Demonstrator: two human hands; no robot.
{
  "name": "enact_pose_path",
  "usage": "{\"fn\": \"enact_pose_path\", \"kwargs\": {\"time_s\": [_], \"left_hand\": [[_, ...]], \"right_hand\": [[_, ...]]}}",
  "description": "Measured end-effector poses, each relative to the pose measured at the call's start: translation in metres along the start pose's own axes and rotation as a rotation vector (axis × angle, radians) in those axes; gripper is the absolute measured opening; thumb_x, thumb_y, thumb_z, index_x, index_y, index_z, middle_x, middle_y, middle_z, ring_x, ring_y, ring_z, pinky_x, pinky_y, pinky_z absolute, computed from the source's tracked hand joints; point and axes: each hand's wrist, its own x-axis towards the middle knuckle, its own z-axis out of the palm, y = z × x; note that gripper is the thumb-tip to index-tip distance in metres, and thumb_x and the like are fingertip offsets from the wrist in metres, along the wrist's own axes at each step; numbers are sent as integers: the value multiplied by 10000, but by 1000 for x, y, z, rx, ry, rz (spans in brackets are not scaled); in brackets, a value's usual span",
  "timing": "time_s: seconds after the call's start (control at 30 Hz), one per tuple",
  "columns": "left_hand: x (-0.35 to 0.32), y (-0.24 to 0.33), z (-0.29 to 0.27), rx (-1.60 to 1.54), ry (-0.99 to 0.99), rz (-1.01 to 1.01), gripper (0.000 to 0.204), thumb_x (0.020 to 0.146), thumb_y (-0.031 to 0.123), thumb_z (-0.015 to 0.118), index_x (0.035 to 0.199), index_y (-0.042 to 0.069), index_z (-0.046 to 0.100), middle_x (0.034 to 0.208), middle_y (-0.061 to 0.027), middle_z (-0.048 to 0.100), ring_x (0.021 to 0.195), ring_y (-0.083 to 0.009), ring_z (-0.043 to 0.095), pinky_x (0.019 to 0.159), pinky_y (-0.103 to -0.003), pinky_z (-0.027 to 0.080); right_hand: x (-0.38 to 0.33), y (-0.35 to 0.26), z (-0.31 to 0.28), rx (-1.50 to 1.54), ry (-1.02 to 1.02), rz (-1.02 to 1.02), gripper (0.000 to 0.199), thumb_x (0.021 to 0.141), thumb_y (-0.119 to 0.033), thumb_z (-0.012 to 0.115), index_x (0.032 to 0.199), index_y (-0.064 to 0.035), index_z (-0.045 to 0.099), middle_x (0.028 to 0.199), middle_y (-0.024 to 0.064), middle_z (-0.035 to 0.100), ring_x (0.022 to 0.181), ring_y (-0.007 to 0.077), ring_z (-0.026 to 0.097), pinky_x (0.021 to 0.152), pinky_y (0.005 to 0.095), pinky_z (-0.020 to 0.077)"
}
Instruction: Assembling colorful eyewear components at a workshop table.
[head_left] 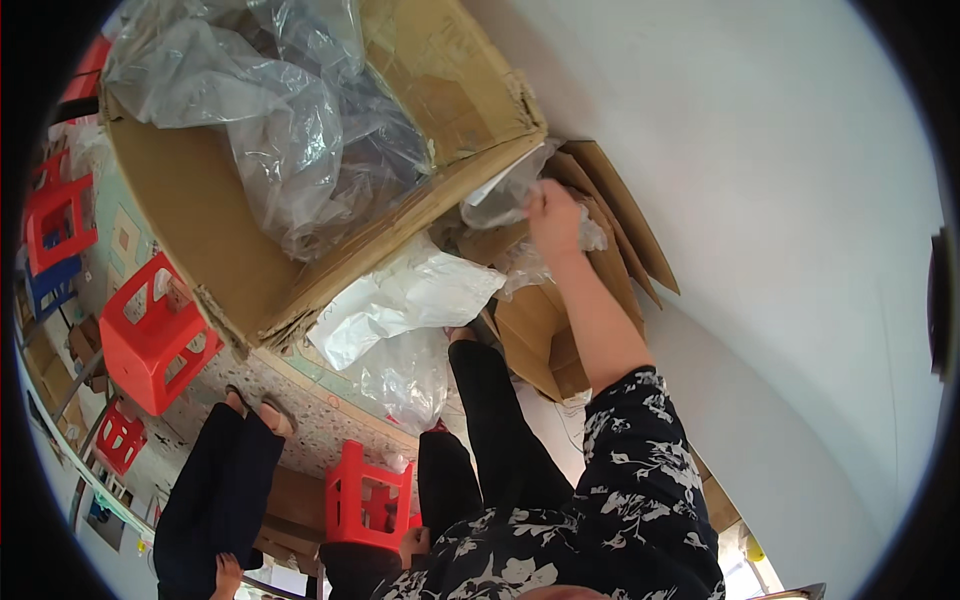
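Note:
My right hand (553, 220) reaches out and is closed on a crumpled clear plastic bag (497, 200), right at the corner of a big open cardboard box (200, 240). Loose clear plastic sheeting (290, 120) fills that box. Behind my hand stands a smaller cardboard box (612, 205) with its flaps open, more clear film spilling from it. My left hand (413, 545) shows only as a small patch low down by my dark-trousered knee; its fingers are too small to read.
A white plastic bag (400, 300) and more clear film (405, 375) lie under the big box. Red plastic stools (150, 335) (365, 500) stand on the patterned floor. Another person's dark-trousered legs (215, 490) are at lower left. A white wall (780, 200) is on the right.

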Motion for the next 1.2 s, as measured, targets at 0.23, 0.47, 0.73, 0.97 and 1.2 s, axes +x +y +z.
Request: {"fn": "enact_pose_path", "kwargs": {"time_s": [0.23, 0.47, 0.73, 0.97, 1.2], "left_hand": [[-6, -2, -8, -92, -9, 135, 273, 833, 325, 683, 899, 60, 685, 786, -142, 685, 764, -250, 689, 705, -380, 514], [68, -108, 48, -172, -44, 346, 242, 888, 295, 611, 846, 63, 661, 649, -93, 626, 604, -173, 623, 580, -336, 470], [-8, -115, 23, -469, 299, 544, 343, 922, 317, 548, 1005, 1, 649, 891, -158, 685, 768, -241, 663, 697, -356, 515], [-91, -224, 66, -1386, 261, 674, 277, 948, 244, 565, 1081, 3, 602, 916, -87, 668, 796, -149, 641, 691, -275, 516], [-175, -295, 99, -971, 144, 740, 428, 965, 415, 505, 1109, 18, 573, 925, -47, 631, 868, -142, 597, 828, -269, 466]], "right_hand": [[-125, -129, -101, 386, -16, 181, 139, 931, -77, 503, 942, 4, 615, 724, 50, 624, 608, 114, 597, 573, 258, 474], [-279, -236, -188, 731, -264, 118, 144, 948, -60, 498, 919, 25, 610, 736, 37, 624, 616, 79, 584, 571, 228, 484], [-449, -308, -231, 846, -553, 41, 218, 987, -167, 507, 837, -34, 590, 717, 14, 611, 569, 60, 528, 525, 203, 431], [-608, -358, -252, 760, -830, -188, 217, 994, -165, 489, 839, -38, 574, 669, 10, 569, 538, 57, 474, 501, 195, 371], [-705, -357, -246, 598, -1117, -301, 249, 977, -167, 513, 769, -37, 556, 613, 10, 538, 492, 53, 438, 461, 207, 331]]}}
